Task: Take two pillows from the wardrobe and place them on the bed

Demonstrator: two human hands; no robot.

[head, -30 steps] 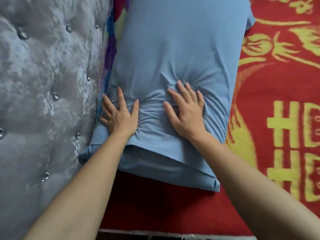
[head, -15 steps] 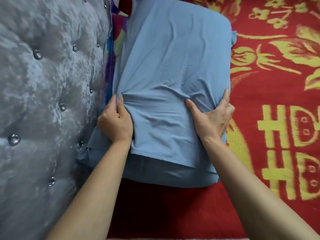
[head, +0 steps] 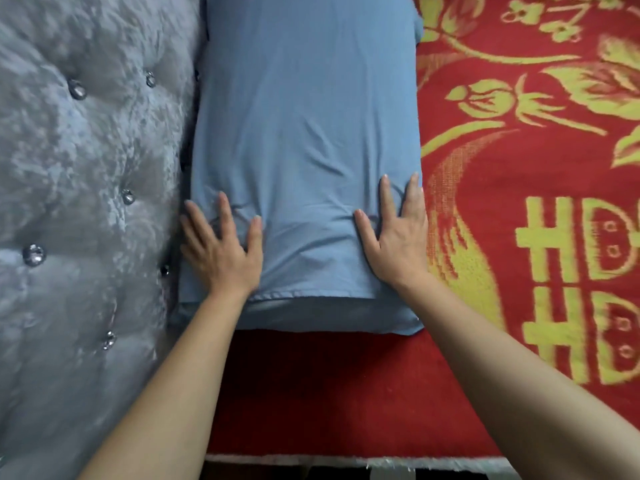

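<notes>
Red and yellow patterned bedding (head: 519,237) fills the right side and the lower middle of the frame, and a grey tufted headboard (head: 86,202) with shiny buttons fills the left. Between them, running from the top centre down past the middle, lies a blue pillow (head: 304,126), its left long edge snug against the headboard and its near end a little back from the bed's edge. Both hands hold nothing: the left hand (head: 221,251) lies flat with fingers spread on the pillow's lower left corner, and the right hand (head: 398,237) lies flat along its lower right edge, fingers together. The pillow seems to be placed, so the risks are small ones. Pressing hard on the near end alone may bunch the loose cover, which already shows creases between the hands, and could tip the far end up. Pushing leftward could wedge the pillow into the gap by the headboard. Whether a second pillow lies beneath cannot be told, so half the task may remain.
</notes>
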